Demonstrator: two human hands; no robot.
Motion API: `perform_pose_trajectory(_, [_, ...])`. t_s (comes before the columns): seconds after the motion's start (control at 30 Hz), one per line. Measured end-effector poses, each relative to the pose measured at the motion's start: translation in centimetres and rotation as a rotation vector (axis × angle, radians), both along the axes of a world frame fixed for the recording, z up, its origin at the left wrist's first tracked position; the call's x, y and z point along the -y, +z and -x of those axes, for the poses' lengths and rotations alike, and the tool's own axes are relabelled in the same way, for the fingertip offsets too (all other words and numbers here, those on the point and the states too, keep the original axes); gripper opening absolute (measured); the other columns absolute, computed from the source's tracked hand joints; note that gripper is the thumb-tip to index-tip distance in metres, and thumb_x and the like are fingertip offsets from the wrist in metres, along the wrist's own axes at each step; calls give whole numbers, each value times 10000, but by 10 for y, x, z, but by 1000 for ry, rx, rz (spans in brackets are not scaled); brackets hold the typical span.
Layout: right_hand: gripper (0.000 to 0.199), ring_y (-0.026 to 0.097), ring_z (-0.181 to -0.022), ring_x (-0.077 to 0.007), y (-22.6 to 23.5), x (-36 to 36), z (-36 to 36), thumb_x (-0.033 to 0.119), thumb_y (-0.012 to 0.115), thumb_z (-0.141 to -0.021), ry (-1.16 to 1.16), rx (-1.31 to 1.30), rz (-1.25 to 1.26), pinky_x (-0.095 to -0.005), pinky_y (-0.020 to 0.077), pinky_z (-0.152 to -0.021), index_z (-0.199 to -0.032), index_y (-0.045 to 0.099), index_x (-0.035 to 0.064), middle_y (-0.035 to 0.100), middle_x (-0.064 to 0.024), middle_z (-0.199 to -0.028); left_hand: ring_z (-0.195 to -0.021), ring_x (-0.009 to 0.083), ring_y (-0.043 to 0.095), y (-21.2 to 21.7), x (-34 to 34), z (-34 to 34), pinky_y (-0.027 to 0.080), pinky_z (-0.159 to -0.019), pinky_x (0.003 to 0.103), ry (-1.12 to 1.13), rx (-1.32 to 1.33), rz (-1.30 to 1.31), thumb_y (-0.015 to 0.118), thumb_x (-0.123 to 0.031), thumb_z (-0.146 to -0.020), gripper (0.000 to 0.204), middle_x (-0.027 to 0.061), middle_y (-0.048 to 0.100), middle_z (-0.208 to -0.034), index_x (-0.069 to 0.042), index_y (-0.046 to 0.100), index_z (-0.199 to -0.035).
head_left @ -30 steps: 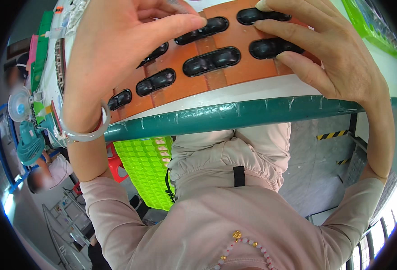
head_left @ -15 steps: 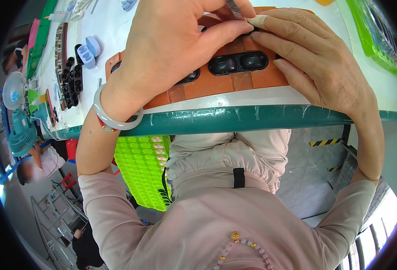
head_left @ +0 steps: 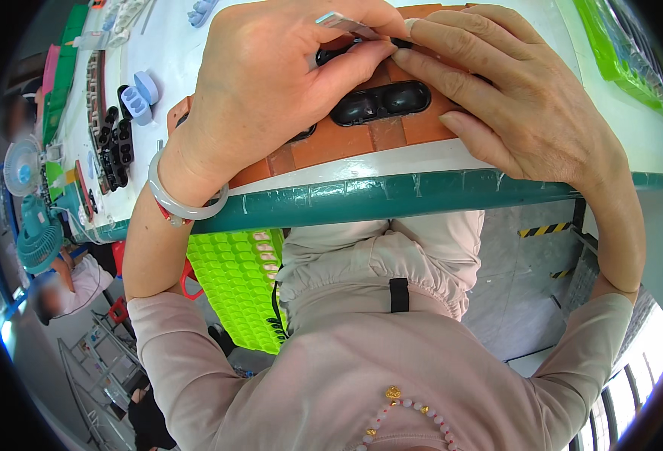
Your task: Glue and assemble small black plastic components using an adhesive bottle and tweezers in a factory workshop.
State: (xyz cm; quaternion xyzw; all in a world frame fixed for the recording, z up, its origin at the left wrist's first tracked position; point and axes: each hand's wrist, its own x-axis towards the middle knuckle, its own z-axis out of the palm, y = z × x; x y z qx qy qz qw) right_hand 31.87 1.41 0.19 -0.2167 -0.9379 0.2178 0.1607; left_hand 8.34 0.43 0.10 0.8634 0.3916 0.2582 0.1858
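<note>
Resting on: the orange-brown tray [head_left: 346, 143] lies at the near side of the white table [head_left: 617, 128], just behind its green front edge [head_left: 391, 197]; both hands are on it.
Left hand: the left hand [head_left: 271, 90] lies over the tray's left part, fingers curled, thumb and forefinger pinched on a thin metal tool [head_left: 346, 24] near the tray's far side.
Right hand: the right hand [head_left: 519, 98] covers the tray's right part, fingers stretched flat and pressing down, fingertips meeting the left thumb beside the tool; it grasps nothing that can be seen.
Tray contents: a glossy black double-lobed part [head_left: 380, 104] sits in a recess between the two hands; more black parts are half hidden under the left hand.
Wrist: a pale bangle [head_left: 185, 203] circles the left wrist at the table edge.
Left of the tray: a row of black parts [head_left: 113, 146] and light blue pieces [head_left: 139, 98] lie on the table.
Below the table: a bright green moulded tray [head_left: 233, 286] stands beside the person's lap.
</note>
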Motion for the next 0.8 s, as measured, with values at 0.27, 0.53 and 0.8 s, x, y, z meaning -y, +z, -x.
perform_pose_trajectory(0.27, [377, 549, -1156, -302, -29, -5, 8, 200, 546, -860, 59, -180, -900, -444, 408, -996, -1151, 620, -27, 573, -186, -1228, -853, 123, 681, 14, -11, 32, 535, -706, 203, 191, 291, 310, 651, 2, -875, 152, 85, 703, -930, 9, 657, -1027])
perform_pose_trajectory(0.53, [415, 543, -1158, -338, -8, 4, 7, 73, 609, -747, -6, 23, -316, -462, 426, -982, -1156, 617, 1, 552, -152, -1279, -680, 44, 621, 24, 7, 14, 485, -584, 172, 280, 34, 462, 690, -48, -848, 98, 40, 712, -831, -9, 704, -936])
perform_pose_trajectory(0.8, [445, 498, -1251, -324, -23, 15, 21, 120, 607, -774, -95, -10, -275, -457, 393, -1054, -1204, 600, 8, 540, -143, -1324, -739, 124, 667, 2, 1, 22, 544, -661, 235, -25, 23, -90, 728, -6, -783, 123, 40, 708, -882, -5, 714, -905])
